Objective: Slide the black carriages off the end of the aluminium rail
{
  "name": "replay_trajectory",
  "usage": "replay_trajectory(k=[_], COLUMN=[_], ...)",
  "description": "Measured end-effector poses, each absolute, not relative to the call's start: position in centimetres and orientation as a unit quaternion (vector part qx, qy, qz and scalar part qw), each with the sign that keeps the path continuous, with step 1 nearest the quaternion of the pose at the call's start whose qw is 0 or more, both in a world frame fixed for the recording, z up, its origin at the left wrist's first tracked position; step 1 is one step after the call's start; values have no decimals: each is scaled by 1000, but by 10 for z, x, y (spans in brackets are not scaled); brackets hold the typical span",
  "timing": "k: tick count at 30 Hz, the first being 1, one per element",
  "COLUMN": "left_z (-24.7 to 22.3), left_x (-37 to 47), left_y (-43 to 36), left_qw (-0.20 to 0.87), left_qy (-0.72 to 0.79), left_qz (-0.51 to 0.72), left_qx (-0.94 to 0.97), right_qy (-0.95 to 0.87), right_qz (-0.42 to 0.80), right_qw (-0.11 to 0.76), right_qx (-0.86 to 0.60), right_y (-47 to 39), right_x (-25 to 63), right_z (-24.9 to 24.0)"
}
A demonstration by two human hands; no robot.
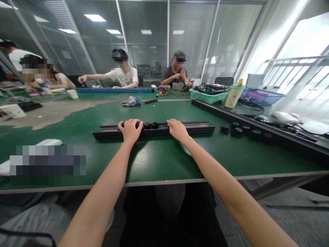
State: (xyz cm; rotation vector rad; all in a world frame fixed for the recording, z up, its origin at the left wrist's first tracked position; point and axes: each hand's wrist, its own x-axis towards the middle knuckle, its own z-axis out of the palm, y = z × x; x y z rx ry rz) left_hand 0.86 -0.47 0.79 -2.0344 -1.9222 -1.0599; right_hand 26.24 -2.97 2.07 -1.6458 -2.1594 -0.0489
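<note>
A long black rail point(197, 130) with a pale inner channel lies crosswise on the green table in front of me. Small black blocks point(150, 125) sit in its channel between my hands. My left hand point(131, 130) curls over the rail's left half, thumb and fingers round a black block that it mostly covers. Fingers bent together, my right hand point(178, 129) grips the rail right of the middle; its fingertips are partly hidden. More black blocks point(238, 129) with metal-coloured tops lie on the table beyond the rail's right end.
A long black beam point(257, 128) runs along the right side. Behind it stand a green basket point(208, 97) of cables, a tumbler point(234, 96) and a blue basket point(267, 97). A crumpled cloth point(131, 101) lies ahead. Several people sit across the table near a blue bar point(115, 90).
</note>
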Motion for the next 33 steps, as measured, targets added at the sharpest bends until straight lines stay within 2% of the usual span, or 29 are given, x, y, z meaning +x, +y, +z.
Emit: replay_trajectory(k=[33], left_z=[0], left_x=[8], left_y=[2], left_qw=[91], left_qy=[-647], left_qz=[-359], left_qx=[-667], right_qy=[-786], right_qz=[-20], right_qw=[211], right_qx=[-580], right_y=[-29], right_x=[268], right_z=[15])
